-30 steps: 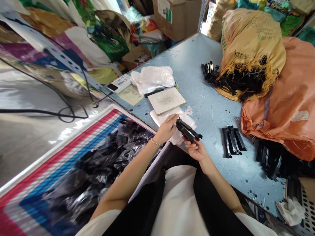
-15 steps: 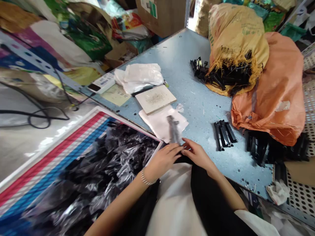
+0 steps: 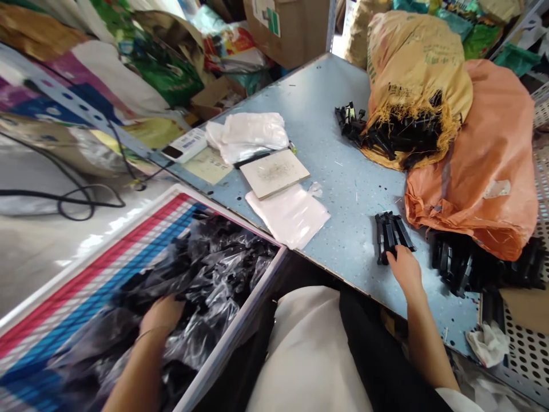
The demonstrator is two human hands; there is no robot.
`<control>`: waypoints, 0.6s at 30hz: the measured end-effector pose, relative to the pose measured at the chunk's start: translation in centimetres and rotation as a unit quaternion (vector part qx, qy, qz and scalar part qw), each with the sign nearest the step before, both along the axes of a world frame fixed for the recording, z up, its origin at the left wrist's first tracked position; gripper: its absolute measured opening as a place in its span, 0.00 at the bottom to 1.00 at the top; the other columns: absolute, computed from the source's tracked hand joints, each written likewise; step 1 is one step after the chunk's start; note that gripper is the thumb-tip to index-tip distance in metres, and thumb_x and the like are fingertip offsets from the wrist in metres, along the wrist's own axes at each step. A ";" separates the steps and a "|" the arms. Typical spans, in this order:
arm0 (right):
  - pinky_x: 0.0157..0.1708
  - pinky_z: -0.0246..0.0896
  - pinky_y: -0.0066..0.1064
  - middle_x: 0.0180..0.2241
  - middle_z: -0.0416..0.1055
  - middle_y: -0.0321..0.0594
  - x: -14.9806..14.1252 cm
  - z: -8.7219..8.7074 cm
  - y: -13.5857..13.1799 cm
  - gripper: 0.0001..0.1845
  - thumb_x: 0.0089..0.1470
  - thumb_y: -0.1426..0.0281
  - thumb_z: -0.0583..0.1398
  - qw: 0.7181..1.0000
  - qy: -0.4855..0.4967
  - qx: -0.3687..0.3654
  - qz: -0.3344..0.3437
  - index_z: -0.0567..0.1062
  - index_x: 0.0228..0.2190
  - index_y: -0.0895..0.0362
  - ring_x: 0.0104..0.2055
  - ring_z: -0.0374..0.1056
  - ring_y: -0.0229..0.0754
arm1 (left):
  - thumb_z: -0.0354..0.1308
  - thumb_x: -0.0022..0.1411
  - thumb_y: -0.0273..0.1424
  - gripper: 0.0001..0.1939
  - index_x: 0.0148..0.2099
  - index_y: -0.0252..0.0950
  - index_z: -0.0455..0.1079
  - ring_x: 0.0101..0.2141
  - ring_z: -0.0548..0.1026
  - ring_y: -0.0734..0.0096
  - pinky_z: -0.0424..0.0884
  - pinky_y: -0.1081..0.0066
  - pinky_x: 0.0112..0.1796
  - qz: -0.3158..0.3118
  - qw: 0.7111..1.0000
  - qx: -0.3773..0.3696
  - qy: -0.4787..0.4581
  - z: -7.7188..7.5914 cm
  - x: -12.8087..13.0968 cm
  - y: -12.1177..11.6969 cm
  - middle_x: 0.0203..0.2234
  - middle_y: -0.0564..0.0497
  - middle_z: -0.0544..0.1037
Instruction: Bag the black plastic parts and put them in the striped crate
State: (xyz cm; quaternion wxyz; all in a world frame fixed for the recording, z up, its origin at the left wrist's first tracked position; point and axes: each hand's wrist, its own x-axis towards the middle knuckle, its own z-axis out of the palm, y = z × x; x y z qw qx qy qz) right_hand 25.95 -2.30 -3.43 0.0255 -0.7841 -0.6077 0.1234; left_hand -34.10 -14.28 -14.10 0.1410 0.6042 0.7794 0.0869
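Observation:
My right hand (image 3: 405, 270) is at the small row of long black plastic parts (image 3: 389, 230) lying side by side on the blue table. Its thumb and fingers close on the near end of one part. My left hand (image 3: 163, 313) is down in the crate (image 3: 231, 337), over a heap of black parts in clear plastic bags (image 3: 214, 286). That hand is slightly blurred, and its fingertips are hidden, so I cannot see whether anything is in them. A flat stack of clear plastic bags (image 3: 291, 220) lies at the table's near edge, between my hands.
A tan board (image 3: 274, 173) overlaps the bag stack, with more folded bags (image 3: 255, 134) behind it. A yellow woven sack (image 3: 416, 63) spills black parts on the table (image 3: 317, 97). Beside it is an orange sack (image 3: 480, 166); more black parts (image 3: 458, 263) lie in front.
Earlier, both hands held black parts together over the bag stack. Those parts have left the middle; my left hand has moved left into the crate, my right hand right to the row of parts.

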 end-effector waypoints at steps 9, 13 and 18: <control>0.24 0.62 0.31 0.27 0.72 0.36 -6.5 -1.6 0.9 0.20 0.46 0.57 0.65 0.847 0.528 -0.036 -0.045 0.76 0.37 0.59 0.24 0.65 0.37 | 0.53 0.66 0.29 0.12 0.45 0.32 0.76 0.45 0.73 0.54 0.71 0.55 0.50 -0.217 0.959 0.179 -0.039 6.2 23.6 17.1 0.45 0.37 0.77; 0.21 0.59 0.27 0.26 0.71 0.34 -8.6 -1.9 0.5 0.18 0.45 0.58 0.68 0.782 0.616 -0.067 -0.069 0.78 0.35 0.58 0.24 0.63 0.35 | 0.58 0.61 0.25 0.06 0.31 0.35 0.73 0.40 0.74 0.58 0.72 0.59 0.44 -0.188 0.967 0.123 -0.120 6.9 25.1 21.1 0.35 0.42 0.77; 0.16 0.53 0.21 0.22 0.67 0.31 -9.5 -2.5 0.6 0.13 0.44 0.64 0.70 0.622 0.762 -0.140 -0.113 0.76 0.28 0.57 0.20 0.55 0.29 | 0.64 0.56 0.32 0.08 0.30 0.35 0.69 0.26 0.73 0.68 0.72 0.67 0.31 -0.067 0.923 -0.001 -0.379 6.8 21.3 23.8 0.24 0.52 0.75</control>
